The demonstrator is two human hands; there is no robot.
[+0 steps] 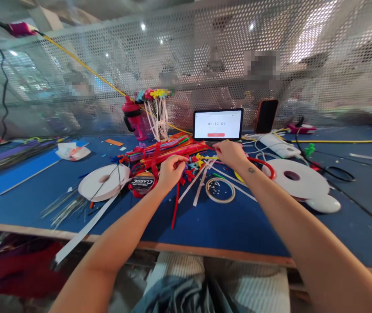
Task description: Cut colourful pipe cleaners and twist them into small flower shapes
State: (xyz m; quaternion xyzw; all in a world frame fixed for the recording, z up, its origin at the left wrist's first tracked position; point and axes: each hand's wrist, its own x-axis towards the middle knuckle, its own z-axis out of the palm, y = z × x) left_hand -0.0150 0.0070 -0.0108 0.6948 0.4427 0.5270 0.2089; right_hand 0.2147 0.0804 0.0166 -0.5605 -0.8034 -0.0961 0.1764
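My left hand (170, 171) is curled shut over a bundle of coloured pipe cleaners (159, 152) on the blue table (218, 226), its fingers pinching the red ones. My right hand (229, 154) reaches further back, fingers pinched on the end of a red pipe cleaner (264, 164) that curves away to the right. Between the hands lie small coloured pipe-cleaner flowers (192, 167) and white strips (202, 180). One loose red pipe cleaner (175, 208) lies toward the table's front edge.
A white tape roll (103, 181) and a red-black reel (142, 181) sit left; a small ring with beads (220, 190) centre; a large white spool (295, 178) right. Behind stand a tablet (217, 124), phone (266, 115), pink bottle (134, 117) and flower sticks (158, 113), before a mesh screen.
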